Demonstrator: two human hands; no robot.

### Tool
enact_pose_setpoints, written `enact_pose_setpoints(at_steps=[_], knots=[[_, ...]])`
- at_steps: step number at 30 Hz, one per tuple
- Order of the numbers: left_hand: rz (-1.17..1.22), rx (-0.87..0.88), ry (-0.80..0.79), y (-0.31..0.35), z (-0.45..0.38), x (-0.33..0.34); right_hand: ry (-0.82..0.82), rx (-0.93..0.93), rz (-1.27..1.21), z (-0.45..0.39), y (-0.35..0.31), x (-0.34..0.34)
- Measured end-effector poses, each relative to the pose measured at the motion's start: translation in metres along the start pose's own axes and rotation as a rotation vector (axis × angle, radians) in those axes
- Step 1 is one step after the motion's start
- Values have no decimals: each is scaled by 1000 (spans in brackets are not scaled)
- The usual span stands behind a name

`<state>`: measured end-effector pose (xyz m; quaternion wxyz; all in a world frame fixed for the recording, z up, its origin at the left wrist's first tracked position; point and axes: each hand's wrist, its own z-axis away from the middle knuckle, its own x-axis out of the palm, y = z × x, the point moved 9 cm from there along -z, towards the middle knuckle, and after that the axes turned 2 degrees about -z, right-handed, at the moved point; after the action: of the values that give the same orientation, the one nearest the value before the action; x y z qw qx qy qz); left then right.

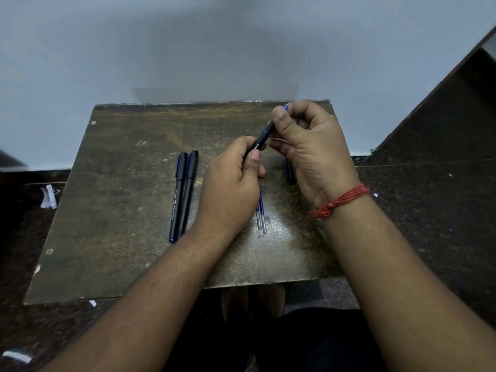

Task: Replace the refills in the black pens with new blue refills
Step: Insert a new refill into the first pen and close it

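Two capped black pens [183, 194] lie left of our fingers on the surface [112, 183]. Our left hand [230, 189] pinches the lower barrel of a black pen [261, 139]; our right hand [308, 146] pinches its upper end. Below, blue refills [261, 213] look thin, light, bendable: hold them mid-length.

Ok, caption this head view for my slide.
Both hands hold a black pen above loose refills; two pens wait alongside.

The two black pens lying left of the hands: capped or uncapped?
Capped. Both pens lie flat on the board with caps on.
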<state>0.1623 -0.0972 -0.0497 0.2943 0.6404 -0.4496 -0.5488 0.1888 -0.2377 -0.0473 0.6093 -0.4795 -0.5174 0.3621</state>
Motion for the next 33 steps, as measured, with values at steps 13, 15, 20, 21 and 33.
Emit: enact_pose_setpoints(at_steps=[13, 15, 20, 21, 33], knots=[[0, -2, 4, 1, 0, -1, -6, -5, -49, -2, 0, 0], [-2, 8, 1, 2, 0, -1, 12, -11, -49, -2, 0, -2], [9, -23, 16, -2, -1, -1, -59, -4, -77, -2, 3, 2], [11, -19, 22, -2, -1, -2, -63, -8, -80, -2, 2, 2], [2, 2, 6, 0, -1, -1, -94, -7, -36, 0, 0, 5]])
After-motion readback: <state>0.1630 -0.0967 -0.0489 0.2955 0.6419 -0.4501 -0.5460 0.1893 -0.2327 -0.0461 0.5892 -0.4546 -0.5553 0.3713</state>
